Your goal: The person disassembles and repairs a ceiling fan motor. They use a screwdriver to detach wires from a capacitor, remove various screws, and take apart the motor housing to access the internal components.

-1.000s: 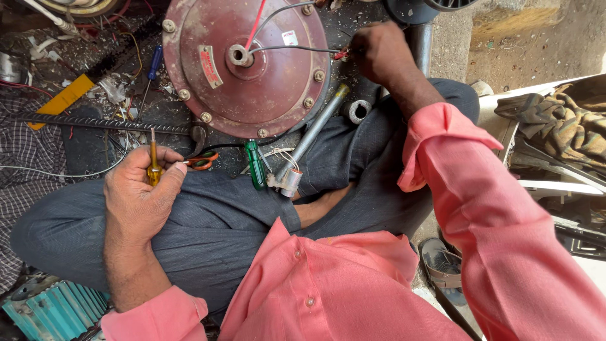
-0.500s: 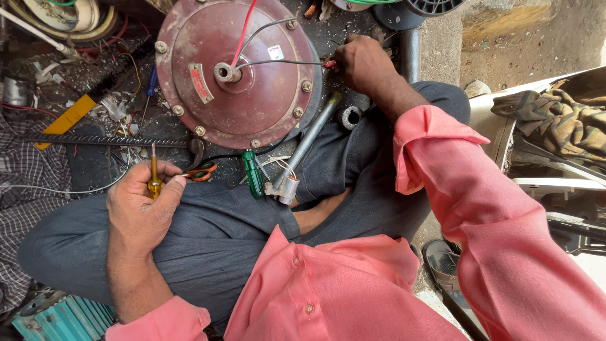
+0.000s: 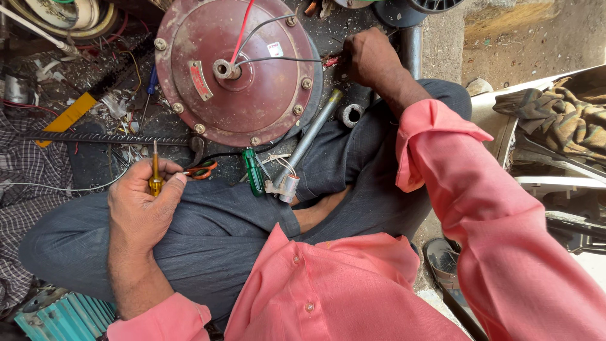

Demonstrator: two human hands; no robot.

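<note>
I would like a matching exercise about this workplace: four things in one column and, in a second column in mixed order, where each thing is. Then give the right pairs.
Things:
1. yellow-handled screwdriver
2. green-handled screwdriver
3. maroon fan motor housing
4. metal pipe

Places:
A. lying on the dark trousers, near the knee
B. on the cluttered floor in front of the person
C. held upright in the left hand
D. slanting from the housing's edge down to the lap

Pairs: 1-C, 2-A, 3-B, 4-D
</note>
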